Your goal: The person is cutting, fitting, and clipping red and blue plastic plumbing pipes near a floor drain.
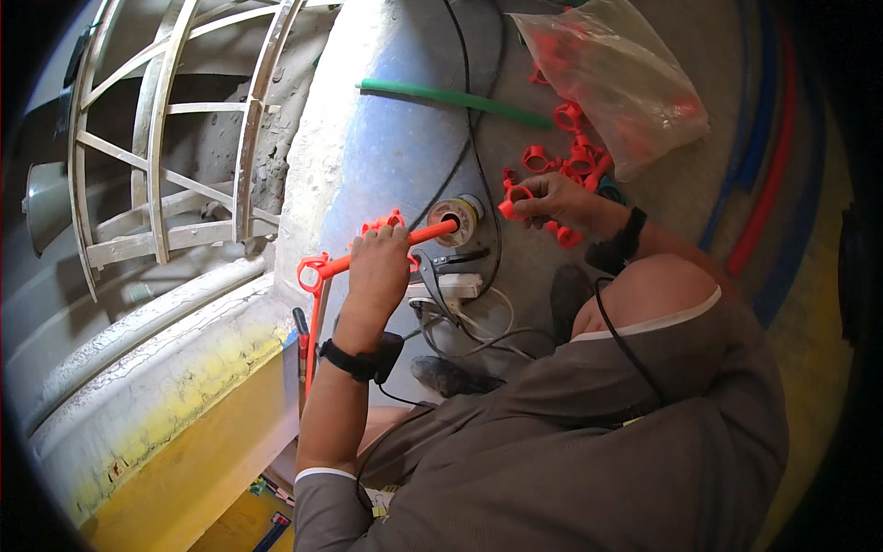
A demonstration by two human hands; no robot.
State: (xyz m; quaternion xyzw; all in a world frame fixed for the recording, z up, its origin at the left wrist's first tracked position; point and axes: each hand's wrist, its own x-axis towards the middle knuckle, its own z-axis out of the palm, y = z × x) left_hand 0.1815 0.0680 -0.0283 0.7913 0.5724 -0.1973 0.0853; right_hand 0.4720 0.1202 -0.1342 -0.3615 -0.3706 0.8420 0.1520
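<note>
My left hand [379, 274] is closed around a red plastic pipe [432, 232], which lies slantwise with its open end toward the right. Red ring-shaped fittings [313, 273] sit along this pipe, one at its left end, and another red length runs down from there. Between the fingers of my right hand [563, 204] is a single red ring clip [511, 203], held a short way right of the pipe's end. Several loose red clips [579, 158] lie on the floor just beyond that hand. A spool [457, 219] stands under the pipe's open end.
A clear plastic bag [635, 83] of red clips lies at the far right. A green pipe [451, 99] and black cables cross the floor. Pliers [432, 281] and a white power strip [446, 290] are near my feet. Blue and red pipes [773, 156] run along the right; a metal frame [156, 138] stands left.
</note>
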